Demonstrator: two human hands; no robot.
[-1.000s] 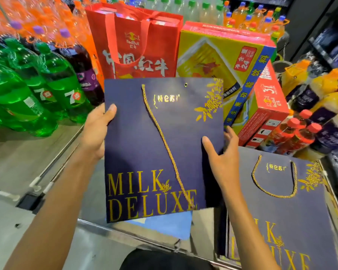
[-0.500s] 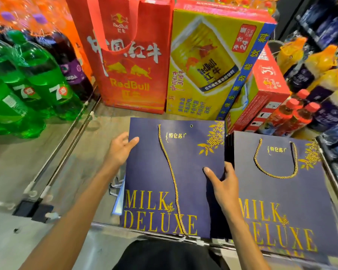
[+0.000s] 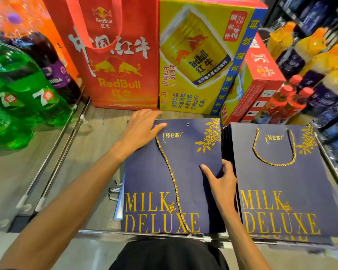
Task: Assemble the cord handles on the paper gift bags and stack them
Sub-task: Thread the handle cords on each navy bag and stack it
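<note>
Lengthwise away, gift bag (image 3: 150, 176) flat, mouth far; left hand (image 3: 141, 129) fingers straight atop, right hand (image 3: 222, 182) pinching edge.

Definitely a shop, drinks aisle by the look of it. Big green 7UP bottles (image 3: 33, 88) packed shoulder to shoulder beside a purple Mirinda bottle (image 3: 55, 73), with rows of orange drink bottles (image 3: 316, 53) and red-capped bottles (image 3: 289, 102) over on the right. Red Bull gift bag (image 3: 121, 61) and yellow Red Bull carton (image 3: 199, 55) parked upright at the back of a wood-look shelf (image 3: 98, 137), red carton (image 3: 261, 78) just beside. Metal divider rails (image 3: 61, 155) with clear plastic clips. Identical navy Milk Deluxe gift bags (image 3: 281, 176) piled up too, like retail stock.
</note>
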